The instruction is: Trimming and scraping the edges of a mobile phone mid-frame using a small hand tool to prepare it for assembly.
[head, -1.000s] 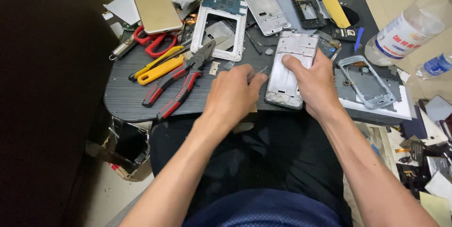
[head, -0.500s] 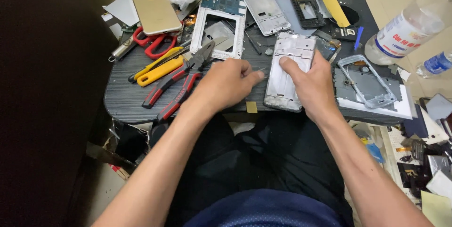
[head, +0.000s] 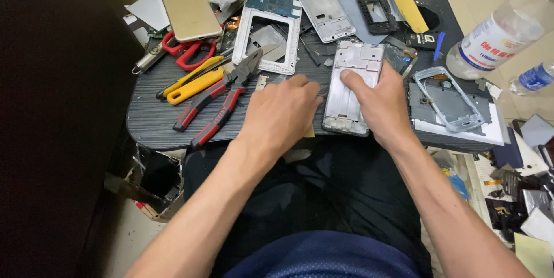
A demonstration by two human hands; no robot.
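While right hand (head: 378,105) pins silver phone frame (head: 352,85), left hand (head: 283,113) beside, near board edge (head: 173,139)

Under your right hand (head: 378,102) lies a silver-grey phone frame (head: 352,85), its metal pale and dull. The table (head: 156,119) is dark charcoal with a fine ribbed grain. Beside your left hand (head: 283,113) you have pliers (head: 222,102) with red-and-black handles, and next to them a yellow-handled tool (head: 193,85). The scissors (head: 184,53) have red grips. Further back sits a gold phone (head: 189,11), a white frame (head: 270,38) carrying a blue circuit board, and a black frame (head: 376,8). A yellow strip (head: 407,2) lies near it. The bottle (head: 499,33) at your right is clear with a white label.
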